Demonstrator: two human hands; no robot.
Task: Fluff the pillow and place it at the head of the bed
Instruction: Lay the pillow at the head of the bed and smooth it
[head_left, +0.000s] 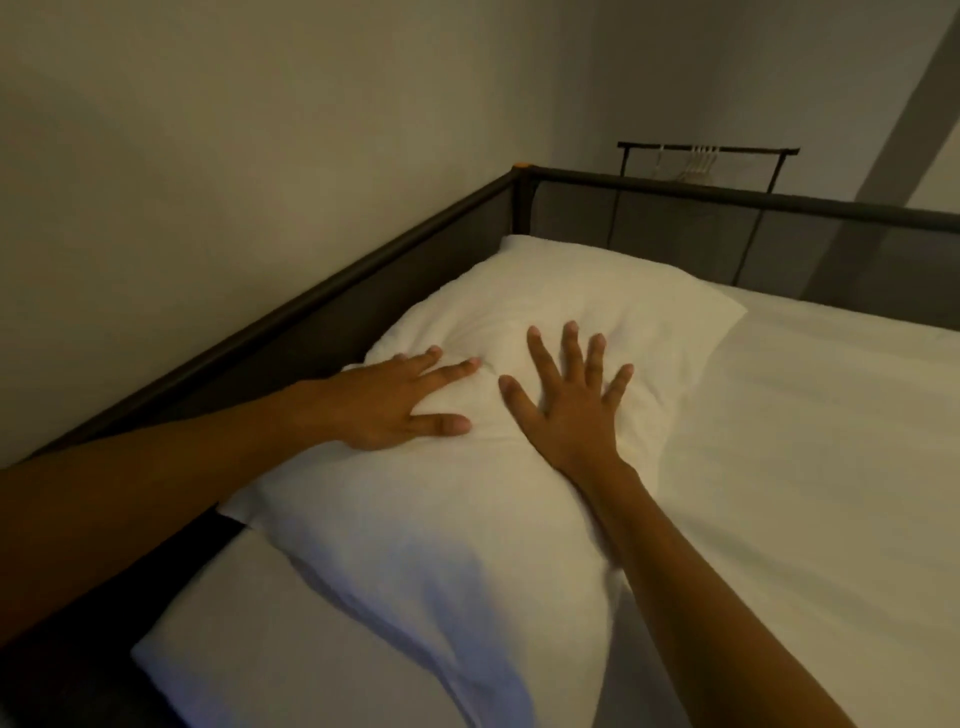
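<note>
Both hands, the left hand (387, 402) and the right hand (563, 402), lie flat with fingers spread on the white pillow (467, 415). The pillow lies on the bed (805, 441) along the dark rail (311, 306) beside the wall (234, 156); a clothes rack (706, 153) stands behind.

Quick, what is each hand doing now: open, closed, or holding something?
Left hand: open, flat on the white pillow, holding nothing.
Right hand: open, fingers spread, pressing on the pillow, holding nothing.

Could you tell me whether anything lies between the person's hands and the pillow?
Nothing visible does. The left hand and right hand both lie flat, fingers spread, directly on the white pillow, which rests on the bed beside the dark rail.
</note>
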